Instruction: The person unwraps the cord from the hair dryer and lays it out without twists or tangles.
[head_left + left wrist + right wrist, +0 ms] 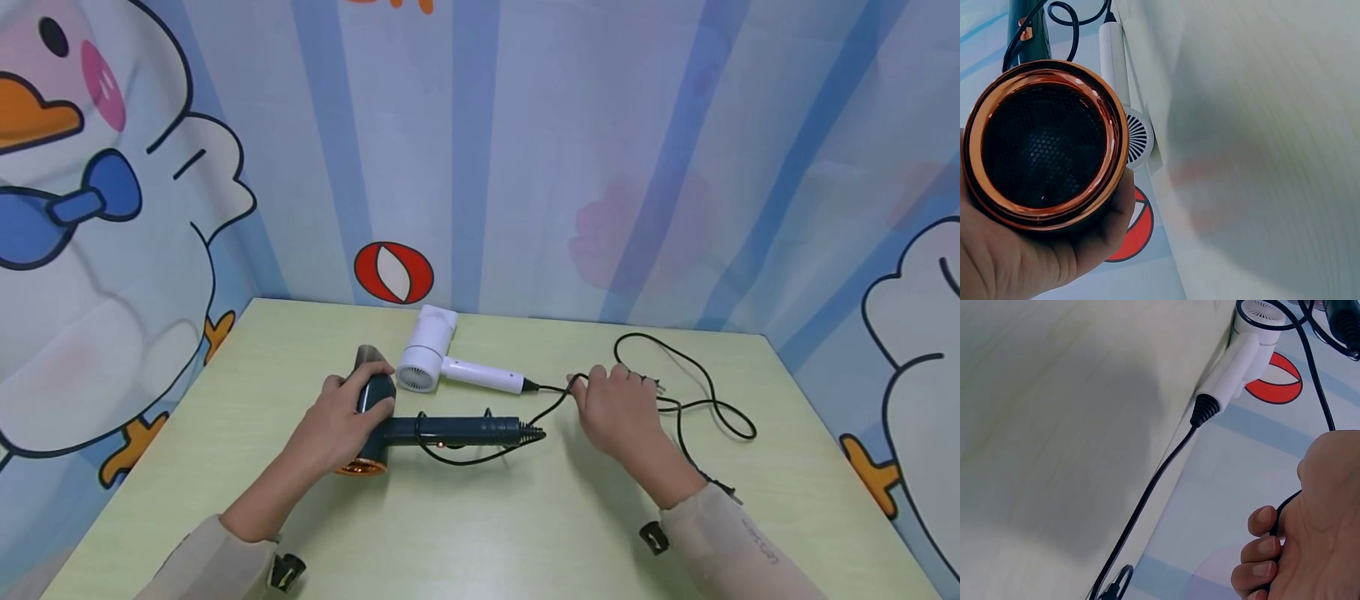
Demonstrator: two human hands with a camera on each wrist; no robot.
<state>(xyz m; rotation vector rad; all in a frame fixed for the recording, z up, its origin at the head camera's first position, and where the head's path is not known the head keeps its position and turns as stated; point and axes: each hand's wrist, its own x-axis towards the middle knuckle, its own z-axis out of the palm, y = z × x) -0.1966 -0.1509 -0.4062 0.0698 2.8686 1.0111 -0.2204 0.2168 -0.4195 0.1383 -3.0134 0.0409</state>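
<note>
My left hand grips the barrel of a dark green hair dryer, fingers on the far side and thumb across the near side. The dryer's handle points right, and its copper-ringed end faces the camera in the left wrist view. A black cord loops about the handle and runs to my right hand. In the right wrist view, fingers curl round that cord. Just behind the green dryer, a white hair dryer lies on the table, its handle also pointing right.
The white dryer's cord passes behind my right hand. More black cord lies in loops at the back right, with a plug near my right forearm. A pale table meets a striped cartoon backdrop behind.
</note>
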